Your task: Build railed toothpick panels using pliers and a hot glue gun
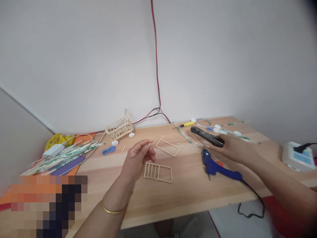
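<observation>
My left hand (pixel 140 158) is closed in a pinch on a short wooden stick (pixel 149 144), of which only the tip shows. Below its fingers lies a small wooden frame (pixel 165 180) with several crossbars. Beyond it is a second, plainer stick frame (pixel 166 152). My right hand (pixel 231 147), slightly blurred, reaches in from the right with its fingers around the near end of a black hand tool (pixel 206 135); the tool's exact kind is unclear. A blue hot glue gun (pixel 218 169) lies just below that hand.
At the back left stands a stick-built cart (pixel 119 129) with white cap wheels. Blue caps (pixel 108 150) and wrapped sticks (pixel 66 155) lie left. A yellow-handled knife (pixel 187 124), white caps (pixel 218 129) and a white power box (pixel 298 155) are right. The glue gun's cord (pixel 256 198) hangs over the front edge.
</observation>
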The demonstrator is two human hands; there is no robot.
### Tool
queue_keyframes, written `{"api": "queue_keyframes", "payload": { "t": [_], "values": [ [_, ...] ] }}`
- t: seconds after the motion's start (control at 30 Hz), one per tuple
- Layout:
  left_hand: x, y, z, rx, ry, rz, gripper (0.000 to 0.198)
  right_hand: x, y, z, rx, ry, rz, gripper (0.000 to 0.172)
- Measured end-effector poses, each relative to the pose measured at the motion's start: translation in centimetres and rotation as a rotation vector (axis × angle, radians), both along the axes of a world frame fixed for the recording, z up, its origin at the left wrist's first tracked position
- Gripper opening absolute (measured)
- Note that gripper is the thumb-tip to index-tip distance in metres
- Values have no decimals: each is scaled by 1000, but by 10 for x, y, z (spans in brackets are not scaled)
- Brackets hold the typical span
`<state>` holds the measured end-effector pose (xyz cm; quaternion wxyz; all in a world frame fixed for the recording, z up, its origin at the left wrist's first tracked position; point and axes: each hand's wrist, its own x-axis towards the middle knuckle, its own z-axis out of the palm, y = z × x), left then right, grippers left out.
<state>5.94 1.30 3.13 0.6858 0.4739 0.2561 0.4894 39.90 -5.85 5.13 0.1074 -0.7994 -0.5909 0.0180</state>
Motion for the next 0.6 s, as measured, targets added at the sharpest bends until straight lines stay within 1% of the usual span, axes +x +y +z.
{"api": "queue_keyframes", "payload": {
  "t": [0.1,0.2,0.27,0.33,0.4,0.47,0.5,0.53,0.57,0.6],
  "values": [
    [0,-2,3,-40,-16,-35,23,37,-9,-18,-60,-78,-89,62],
    [0,-2,4,-90,-28,-72,23,66,-14,-40,-42,-129,-115,66],
    [-1,-2,4,-120,-20,-77,26,78,-14,-52,-28,-161,-133,72],
    [0,-1,4,-137,-1,-67,28,82,-12,-57,-29,-196,-132,77],
    [1,-2,3,-141,14,-61,27,75,-11,-52,28,-228,-118,75],
    [4,-3,2,-152,14,-68,24,55,-11,-37,198,-233,-86,64],
    [5,-4,1,-163,9,-73,23,40,-11,-27,315,-219,-32,53],
    [7,-5,0,-172,2,-79,21,22,-12,-18,452,-162,61,40],
    [9,-6,-1,-176,-4,-88,19,2,-12,-8,552,-84,184,31],
    [10,-6,-2,-174,-6,-100,18,-20,-12,-1,622,-10,275,23]
  ]
}}
